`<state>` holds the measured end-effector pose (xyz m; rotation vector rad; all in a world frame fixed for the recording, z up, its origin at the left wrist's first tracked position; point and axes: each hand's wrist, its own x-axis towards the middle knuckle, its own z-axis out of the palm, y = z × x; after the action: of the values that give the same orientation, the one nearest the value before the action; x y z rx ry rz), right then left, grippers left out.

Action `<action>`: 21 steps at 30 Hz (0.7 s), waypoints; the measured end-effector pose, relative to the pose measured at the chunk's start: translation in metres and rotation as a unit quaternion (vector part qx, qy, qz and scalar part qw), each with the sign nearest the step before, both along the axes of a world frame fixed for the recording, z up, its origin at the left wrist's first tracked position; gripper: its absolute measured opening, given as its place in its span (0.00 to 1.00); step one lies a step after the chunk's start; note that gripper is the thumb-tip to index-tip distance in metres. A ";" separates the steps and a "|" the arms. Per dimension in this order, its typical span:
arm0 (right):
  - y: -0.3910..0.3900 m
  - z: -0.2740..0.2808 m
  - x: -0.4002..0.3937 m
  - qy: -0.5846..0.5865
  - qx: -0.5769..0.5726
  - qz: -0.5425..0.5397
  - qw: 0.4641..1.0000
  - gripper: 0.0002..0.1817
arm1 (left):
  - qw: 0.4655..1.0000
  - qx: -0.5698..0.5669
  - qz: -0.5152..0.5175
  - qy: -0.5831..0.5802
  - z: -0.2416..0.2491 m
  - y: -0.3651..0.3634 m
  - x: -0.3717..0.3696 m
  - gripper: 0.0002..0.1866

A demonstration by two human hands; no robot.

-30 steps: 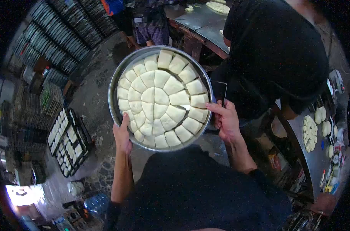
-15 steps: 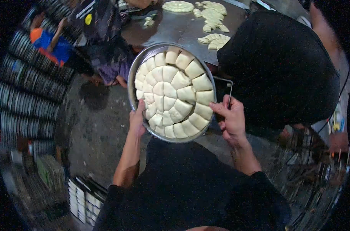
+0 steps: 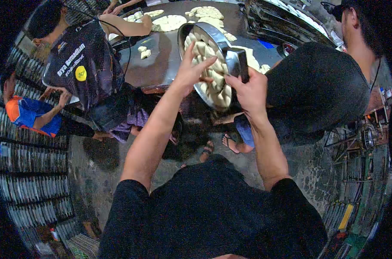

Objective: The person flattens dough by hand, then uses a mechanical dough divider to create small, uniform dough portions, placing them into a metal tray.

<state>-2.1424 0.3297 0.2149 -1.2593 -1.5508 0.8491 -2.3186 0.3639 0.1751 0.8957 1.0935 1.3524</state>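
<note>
A round metal pan (image 3: 214, 33) is tipped steeply on its side over the near edge of the table. Soft pale dough (image 3: 222, 94), cut into many pieces, fills it. At the pan's right side, my right hand (image 3: 251, 93) is closed around its broad flat metal handle (image 3: 237, 64). My left hand (image 3: 188, 73) lies with fingers spread across the front of the dough, thumb pointing right. Part of the dough is hidden behind that hand.
Flattened dough (image 3: 169, 23) and small dough lumps (image 3: 145, 52) lie on the metal table (image 3: 157, 71). A person in a printed dark shirt (image 3: 81, 64) stands left; another in black (image 3: 321, 90) is close on the right. Racks of stacked trays (image 3: 36, 185) line the left.
The pan has gone from facing me nearly flat to steeply tipped, moving forward to the table. My left hand has left the rim and spread over the dough.
</note>
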 end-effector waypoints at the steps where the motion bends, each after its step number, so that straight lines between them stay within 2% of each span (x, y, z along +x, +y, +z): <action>1: 0.020 -0.006 -0.012 -0.023 0.033 -0.003 0.999 0.11 | 0.999 0.021 -0.017 -0.019 0.009 0.017 -0.004 0.54; 5: 0.080 -0.034 -0.039 -0.019 0.063 -0.016 0.998 0.13 | 0.995 0.060 -0.042 -0.075 -0.002 0.083 -0.020 0.51; 8: 0.130 -0.054 -0.050 -0.069 0.064 -0.036 0.995 0.13 | 0.990 0.030 0.024 -0.136 -0.029 0.141 -0.026 0.50; 11: 0.168 -0.068 -0.048 -0.049 0.055 -0.020 0.997 0.11 | 0.995 0.019 0.059 -0.073 -0.038 0.185 -0.018 0.49; 13: 0.188 -0.074 -0.045 -0.054 0.061 -0.033 0.996 0.11 | 0.996 0.001 0.044 -0.071 -0.033 0.206 -0.016 0.48; 15: 0.204 -0.081 -0.041 -0.005 0.017 -0.041 0.999 0.11 | 0.998 -0.052 0.032 0.012 -0.026 0.223 -0.008 0.47; 16: 0.208 -0.083 -0.040 0.031 0.005 -0.042 0.999 0.11 | 0.998 -0.049 0.027 0.014 -0.027 0.231 -0.004 0.47; 19: 0.214 -0.082 -0.031 0.017 -0.043 -0.068 0.997 0.10 | 0.995 -0.067 0.005 0.072 -0.020 0.246 0.005 0.48; 21: 0.207 -0.079 -0.026 0.037 -0.045 -0.069 0.996 0.09 | 0.994 -0.085 0.001 0.066 -0.009 0.244 0.013 0.49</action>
<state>-2.1688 0.5369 0.1354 -1.3674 -1.3626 0.8748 -2.3059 0.6082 0.1656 0.8669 1.2912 1.1940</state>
